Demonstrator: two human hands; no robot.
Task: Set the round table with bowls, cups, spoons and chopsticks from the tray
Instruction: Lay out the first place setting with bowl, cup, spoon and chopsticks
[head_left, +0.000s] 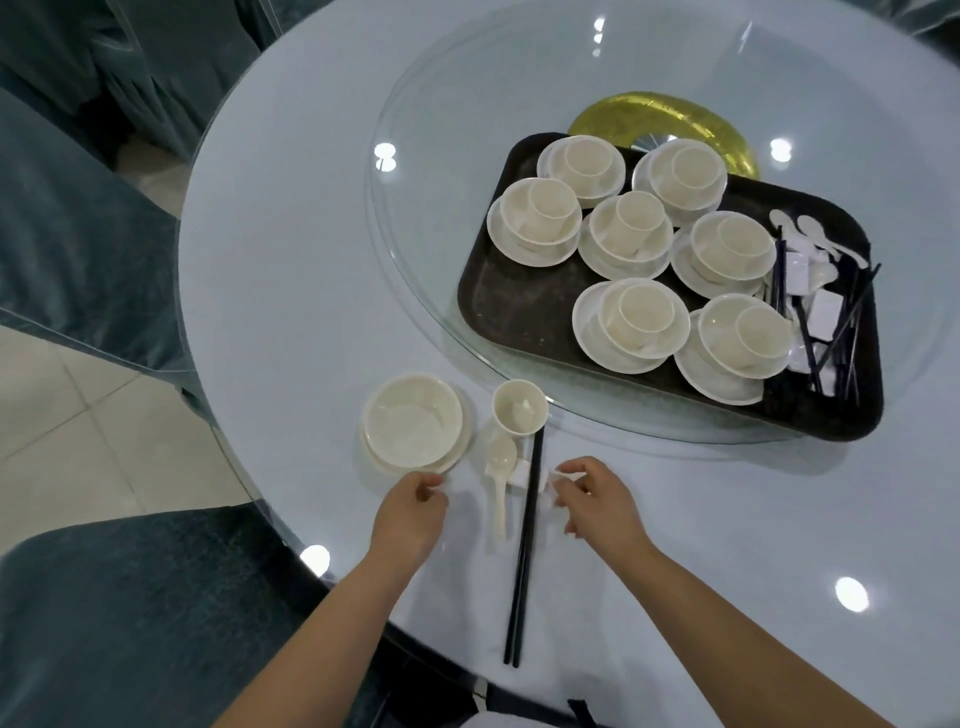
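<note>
Head view: we hover left hand (410, 512), fingers loosely curled, empty, lower centre; right hand (592, 499) pinches small white rest (563, 477), just right of black chopsticks (525, 545), long axis running up-frame.

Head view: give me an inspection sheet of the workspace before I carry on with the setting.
Surface: round table in a pale cloth, glass turntable at its centre.
Job's things: one place laid: bowl on saucer, cup, spoon, chopsticks. Tray holds seven bowl-and-cup sets, plus spoons and chopsticks at its right end.
Clutter: small white rests among the tray's cutlery.
Hands: left hand by the saucer, fingers loosely curled, holding nothing; right hand pinches a small white piece.
Cables: nothing seen.
Surroundings: covered chairs, tiled floor.
</note>
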